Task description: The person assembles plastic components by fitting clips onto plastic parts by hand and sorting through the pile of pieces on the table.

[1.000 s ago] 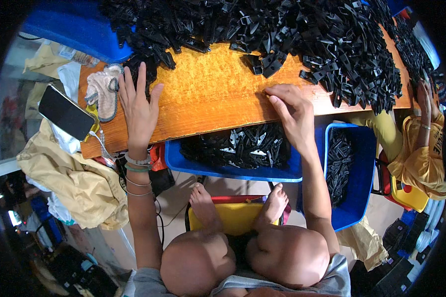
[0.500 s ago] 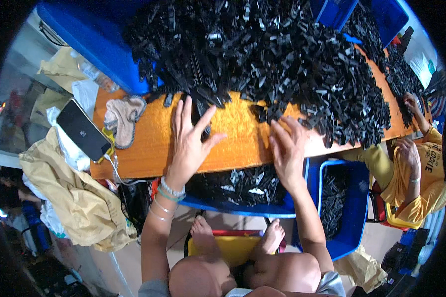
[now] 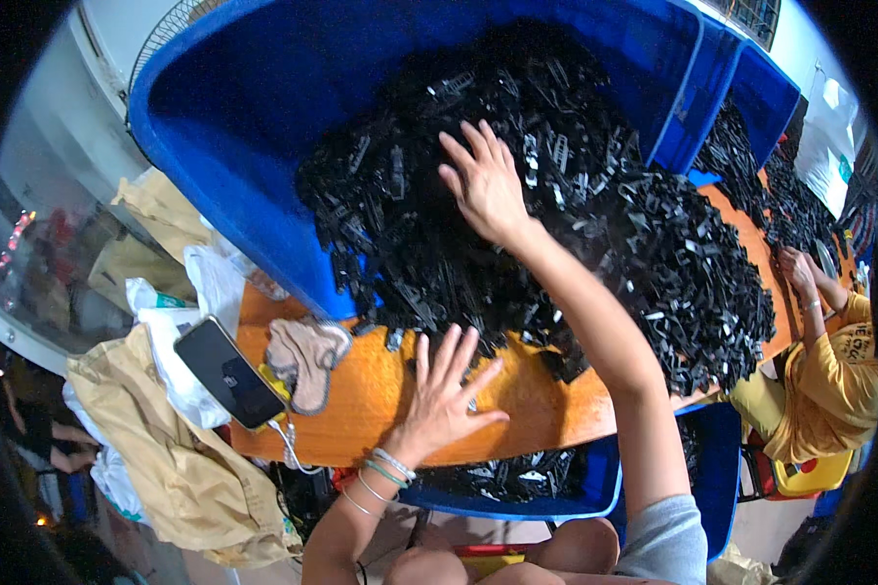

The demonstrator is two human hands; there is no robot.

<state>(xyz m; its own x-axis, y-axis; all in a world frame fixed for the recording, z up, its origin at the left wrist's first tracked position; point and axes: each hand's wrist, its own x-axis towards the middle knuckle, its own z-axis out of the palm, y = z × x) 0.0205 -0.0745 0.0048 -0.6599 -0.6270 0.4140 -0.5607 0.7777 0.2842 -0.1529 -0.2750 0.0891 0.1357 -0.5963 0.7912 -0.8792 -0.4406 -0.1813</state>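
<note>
At the bench's left end: one phone, one cloth. Left hand, fingers spread, above front edge; right hand, fingers apart, perhaps touching clips.

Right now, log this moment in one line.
left hand: open, over wooden table | right hand: open, over black pieces, contact unclear | blue bin: black pieces inside

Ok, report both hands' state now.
Left hand: open, spread over the table, nothing visibly held.
Right hand: open, over black plastic pieces, nothing visibly held.
</note>
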